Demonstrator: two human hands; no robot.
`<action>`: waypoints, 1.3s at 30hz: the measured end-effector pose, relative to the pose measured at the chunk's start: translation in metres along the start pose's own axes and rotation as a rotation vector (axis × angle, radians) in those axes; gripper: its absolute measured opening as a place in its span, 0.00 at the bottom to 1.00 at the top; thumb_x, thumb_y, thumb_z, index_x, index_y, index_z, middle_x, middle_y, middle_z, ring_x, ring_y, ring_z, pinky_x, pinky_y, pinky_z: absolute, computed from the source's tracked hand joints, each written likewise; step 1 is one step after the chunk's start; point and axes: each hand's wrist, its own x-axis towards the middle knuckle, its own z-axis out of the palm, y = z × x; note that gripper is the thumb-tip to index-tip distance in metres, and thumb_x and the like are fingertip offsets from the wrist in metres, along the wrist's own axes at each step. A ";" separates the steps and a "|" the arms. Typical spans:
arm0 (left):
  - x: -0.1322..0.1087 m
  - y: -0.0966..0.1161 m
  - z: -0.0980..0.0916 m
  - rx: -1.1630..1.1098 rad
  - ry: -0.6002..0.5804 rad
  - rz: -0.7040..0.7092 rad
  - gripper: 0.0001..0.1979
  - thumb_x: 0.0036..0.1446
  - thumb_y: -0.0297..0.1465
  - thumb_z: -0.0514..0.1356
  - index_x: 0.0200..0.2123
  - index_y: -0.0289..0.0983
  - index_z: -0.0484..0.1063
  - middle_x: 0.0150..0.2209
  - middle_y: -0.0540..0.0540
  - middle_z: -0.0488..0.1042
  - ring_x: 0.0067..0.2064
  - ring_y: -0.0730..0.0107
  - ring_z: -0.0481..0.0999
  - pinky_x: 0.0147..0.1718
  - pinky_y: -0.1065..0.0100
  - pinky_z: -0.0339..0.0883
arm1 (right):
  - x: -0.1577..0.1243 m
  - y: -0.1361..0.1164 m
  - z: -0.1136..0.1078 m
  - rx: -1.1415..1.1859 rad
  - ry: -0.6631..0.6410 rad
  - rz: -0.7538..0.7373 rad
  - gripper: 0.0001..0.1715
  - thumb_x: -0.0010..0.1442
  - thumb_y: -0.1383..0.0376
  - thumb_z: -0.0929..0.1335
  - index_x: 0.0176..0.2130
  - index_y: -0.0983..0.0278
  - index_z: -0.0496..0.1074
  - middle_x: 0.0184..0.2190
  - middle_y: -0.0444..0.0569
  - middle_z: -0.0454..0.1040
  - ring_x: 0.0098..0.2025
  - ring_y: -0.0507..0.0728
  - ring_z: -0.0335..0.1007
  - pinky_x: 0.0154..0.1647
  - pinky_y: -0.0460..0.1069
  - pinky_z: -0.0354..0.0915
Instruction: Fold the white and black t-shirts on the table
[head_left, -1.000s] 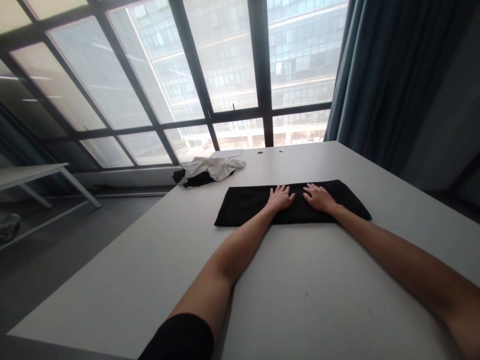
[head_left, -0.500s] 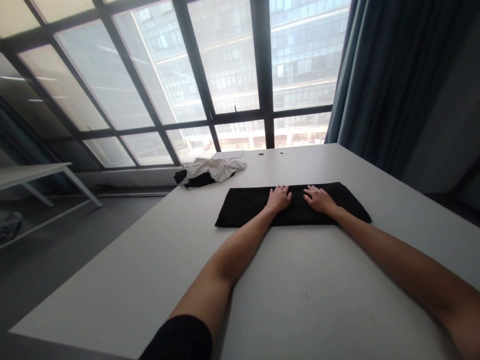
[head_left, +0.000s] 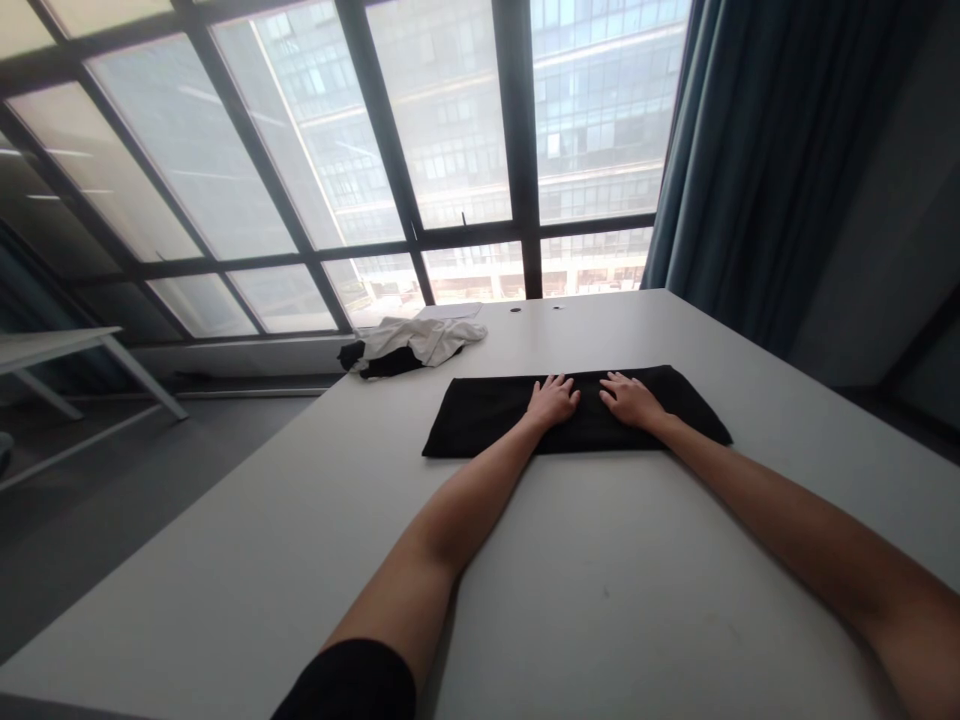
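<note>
A folded black cloth (head_left: 480, 418), perhaps a garment, lies flat as a wide band across the white table (head_left: 600, 560). My left hand (head_left: 553, 400) rests on it a little left of its middle, palm down with the fingers spread. To the right, my right hand (head_left: 631, 400) lies on the same cloth, its fingers also apart and pointing inward. A strip of black fabric shows between the two hands. Neither hand grips anything. What kind of garment the cloth is, I cannot tell.
A crumpled heap of white cloth (head_left: 424, 340) with black cloth (head_left: 391, 362) under it sits near the table's far left edge. Behind stand large windows (head_left: 442, 120). A blue curtain (head_left: 720, 160) hangs at the right, and another table (head_left: 60, 345) stands at the left.
The view has shifted slightly, so everything sits a little further left. Both hands stay flat on the black cloth, which looks the same.
</note>
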 end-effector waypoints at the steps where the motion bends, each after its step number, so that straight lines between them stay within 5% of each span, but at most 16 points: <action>1: 0.000 0.000 0.000 0.000 -0.003 0.000 0.28 0.70 0.44 0.43 0.67 0.41 0.60 0.71 0.43 0.54 0.72 0.52 0.50 0.67 0.43 0.45 | 0.000 0.000 0.000 0.000 -0.002 0.002 0.28 0.71 0.57 0.60 0.63 0.68 0.68 0.68 0.61 0.59 0.71 0.65 0.51 0.69 0.62 0.48; 15: 0.002 -0.001 0.002 0.006 -0.026 -0.002 0.30 0.70 0.45 0.41 0.68 0.40 0.59 0.72 0.42 0.52 0.72 0.51 0.48 0.67 0.43 0.43 | 0.001 0.000 0.000 0.002 -0.010 0.006 0.29 0.71 0.58 0.59 0.64 0.68 0.67 0.69 0.61 0.58 0.71 0.64 0.50 0.70 0.61 0.47; 23: 0.006 -0.015 -0.009 -0.027 -0.212 0.076 0.37 0.67 0.54 0.41 0.72 0.41 0.49 0.74 0.44 0.41 0.74 0.53 0.39 0.68 0.45 0.38 | -0.001 -0.001 -0.001 0.001 -0.009 0.004 0.29 0.71 0.57 0.59 0.64 0.68 0.67 0.69 0.61 0.58 0.71 0.64 0.49 0.69 0.61 0.47; 27: -0.012 -0.048 -0.024 -0.029 -0.249 0.082 0.38 0.68 0.55 0.38 0.73 0.42 0.43 0.74 0.44 0.37 0.74 0.54 0.35 0.68 0.43 0.35 | -0.001 0.000 0.000 0.007 -0.005 0.000 0.29 0.71 0.57 0.59 0.64 0.68 0.67 0.68 0.60 0.59 0.71 0.64 0.50 0.69 0.61 0.48; 32: -0.057 -0.118 -0.041 0.053 -0.175 0.061 0.36 0.69 0.54 0.37 0.73 0.44 0.44 0.74 0.48 0.40 0.74 0.57 0.35 0.69 0.45 0.31 | 0.000 0.000 0.000 0.023 0.000 0.006 0.29 0.70 0.57 0.59 0.64 0.68 0.67 0.69 0.60 0.58 0.71 0.64 0.50 0.70 0.61 0.47; 36: -0.083 -0.161 -0.051 0.124 -0.136 -0.109 0.34 0.70 0.51 0.37 0.73 0.44 0.45 0.74 0.47 0.39 0.74 0.56 0.38 0.68 0.46 0.36 | 0.000 0.000 -0.001 0.020 -0.002 0.015 0.29 0.70 0.57 0.59 0.63 0.67 0.67 0.69 0.59 0.58 0.71 0.63 0.50 0.70 0.61 0.47; 39: -0.088 -0.169 -0.058 0.152 -0.147 -0.246 0.34 0.70 0.51 0.37 0.73 0.44 0.45 0.74 0.45 0.38 0.74 0.55 0.38 0.67 0.43 0.38 | -0.001 0.000 -0.001 0.022 -0.001 0.019 0.29 0.70 0.57 0.60 0.63 0.67 0.68 0.69 0.60 0.59 0.71 0.63 0.50 0.70 0.61 0.47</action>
